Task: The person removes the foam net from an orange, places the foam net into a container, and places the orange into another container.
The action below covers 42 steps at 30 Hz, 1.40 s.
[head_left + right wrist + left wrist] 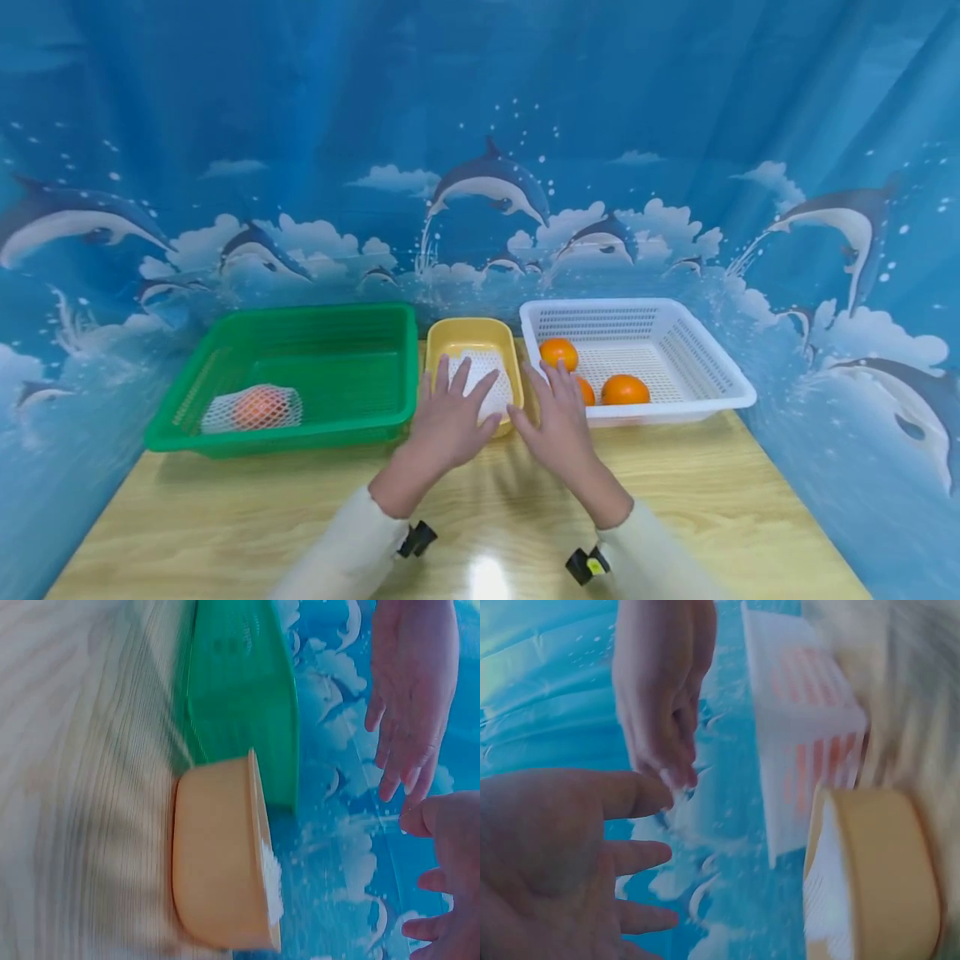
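Observation:
My left hand hovers with spread fingers over the near left part of the small yellow basket, which holds white foam netting. My right hand is over the gap between the yellow basket and the white basket, its fingers extended and holding nothing. Inside the white basket are three oranges; one orange lies nearest the front, and the fingers partly cover another. At left, the green basket holds a round orange-coloured fruit wrapped in white foam netting.
The three baskets stand in a row at the back of a light wooden table. Behind them hangs a blue curtain printed with dolphins. Both wrists carry small black cameras.

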Available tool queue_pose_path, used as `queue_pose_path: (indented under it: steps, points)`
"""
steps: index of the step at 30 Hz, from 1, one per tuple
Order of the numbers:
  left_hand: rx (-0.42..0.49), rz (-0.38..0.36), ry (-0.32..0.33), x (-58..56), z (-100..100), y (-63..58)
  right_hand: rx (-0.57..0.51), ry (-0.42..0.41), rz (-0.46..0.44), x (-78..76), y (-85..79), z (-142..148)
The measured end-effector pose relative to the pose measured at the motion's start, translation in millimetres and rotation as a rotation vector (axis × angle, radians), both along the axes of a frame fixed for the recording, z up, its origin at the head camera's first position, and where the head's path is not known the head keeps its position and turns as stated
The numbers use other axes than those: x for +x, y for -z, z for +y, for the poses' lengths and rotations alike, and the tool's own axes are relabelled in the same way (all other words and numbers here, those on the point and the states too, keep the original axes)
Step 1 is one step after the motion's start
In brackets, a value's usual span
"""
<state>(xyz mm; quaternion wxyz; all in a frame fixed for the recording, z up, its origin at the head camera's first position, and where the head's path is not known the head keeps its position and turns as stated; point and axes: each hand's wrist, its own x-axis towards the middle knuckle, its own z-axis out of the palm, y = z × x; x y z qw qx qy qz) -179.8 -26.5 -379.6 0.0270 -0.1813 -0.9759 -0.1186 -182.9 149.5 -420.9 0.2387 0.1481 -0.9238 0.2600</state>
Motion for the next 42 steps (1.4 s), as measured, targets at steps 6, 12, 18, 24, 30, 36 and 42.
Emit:
queue_pose_path:
  steps: [6,12,18,24,30,36,42]
  points:
    - [0.044,0.0,-0.061,8.2,-41.2,-4.2,0.002,-0.044,-0.037,5.4,-3.6,-26.0]
    - [0.06,0.002,-0.109,12.2,-69.0,-5.1,-0.003,-0.084,-0.074,8.6,-5.9,-46.7]
    - [0.09,0.02,-0.119,16.4,-90.1,-2.8,-0.002,-0.124,-0.127,8.6,-5.6,-67.8]
    - [0.108,0.005,-0.138,20.9,-109.2,5.0,0.033,-0.172,-0.155,9.7,-7.7,-94.8]
    - [0.132,-0.004,-0.157,22.7,-128.9,8.0,0.107,-0.182,-0.158,13.2,-9.5,-120.1]
    - [0.124,0.038,-0.147,21.3,-151.7,10.8,0.144,-0.196,-0.16,15.6,-6.8,-142.8]
    - [0.143,0.023,-0.173,12.2,-182.7,19.9,0.188,-0.21,-0.177,16.8,-3.8,-157.5]
